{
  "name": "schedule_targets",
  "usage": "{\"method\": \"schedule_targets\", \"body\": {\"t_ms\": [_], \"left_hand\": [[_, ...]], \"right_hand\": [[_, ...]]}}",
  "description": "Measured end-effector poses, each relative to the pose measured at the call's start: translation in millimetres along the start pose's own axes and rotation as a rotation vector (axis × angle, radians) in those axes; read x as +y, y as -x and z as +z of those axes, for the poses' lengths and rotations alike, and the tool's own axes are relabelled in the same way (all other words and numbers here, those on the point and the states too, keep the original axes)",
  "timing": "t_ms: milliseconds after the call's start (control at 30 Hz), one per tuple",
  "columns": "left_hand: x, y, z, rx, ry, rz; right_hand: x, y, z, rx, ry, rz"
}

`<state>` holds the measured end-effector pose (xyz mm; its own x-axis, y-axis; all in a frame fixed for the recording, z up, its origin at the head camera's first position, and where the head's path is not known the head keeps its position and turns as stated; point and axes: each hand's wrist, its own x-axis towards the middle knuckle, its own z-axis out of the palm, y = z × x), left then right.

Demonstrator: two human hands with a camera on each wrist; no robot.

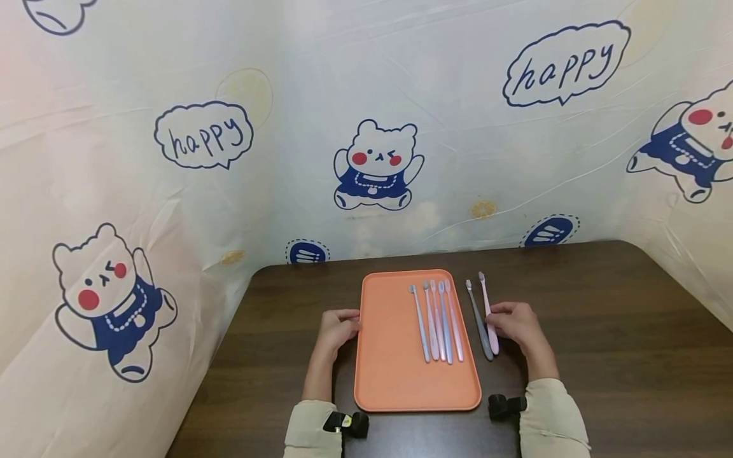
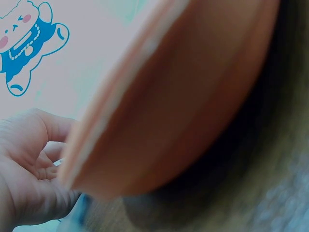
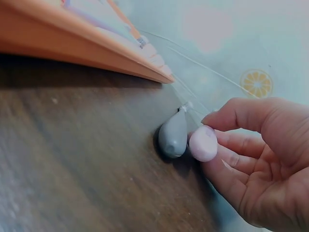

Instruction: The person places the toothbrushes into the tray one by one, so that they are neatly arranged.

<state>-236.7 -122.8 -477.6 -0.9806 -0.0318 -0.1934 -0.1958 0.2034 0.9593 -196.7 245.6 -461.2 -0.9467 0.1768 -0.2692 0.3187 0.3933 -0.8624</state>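
Note:
An orange tray (image 1: 389, 381) lies on the table with several toothbrushes (image 1: 442, 324) side by side on its right half, heads pointing away. At the tray's left edge, my left hand (image 1: 336, 329) grips the rim between thumb and fingers; the left wrist view shows the hand (image 2: 36, 166) behind the tray wall (image 2: 159, 106), with some fingertips hidden. Right of the tray, my right hand (image 1: 517, 324) pinches a pink toothbrush (image 1: 486, 302) by its handle. Close beside it lies a grey toothbrush (image 1: 480, 324). Both handle ends show near the right hand (image 3: 260, 159) in the right wrist view.
The dark wooden table (image 1: 618, 356) extends to both sides of the tray. A pale curtain (image 1: 458, 152) printed with bears and lettering hangs behind the table and along both sides. Each sleeve carries a small black camera (image 1: 504, 407) at the wrist.

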Motion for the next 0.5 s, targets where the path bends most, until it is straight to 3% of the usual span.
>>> {"method": "schedule_targets", "body": {"t_ms": [500], "left_hand": [[0.3,1.2,0.0,-0.002,0.008,-0.003]], "right_hand": [[0.1,0.9,-3.4,-0.026,-0.076,-0.033]]}}
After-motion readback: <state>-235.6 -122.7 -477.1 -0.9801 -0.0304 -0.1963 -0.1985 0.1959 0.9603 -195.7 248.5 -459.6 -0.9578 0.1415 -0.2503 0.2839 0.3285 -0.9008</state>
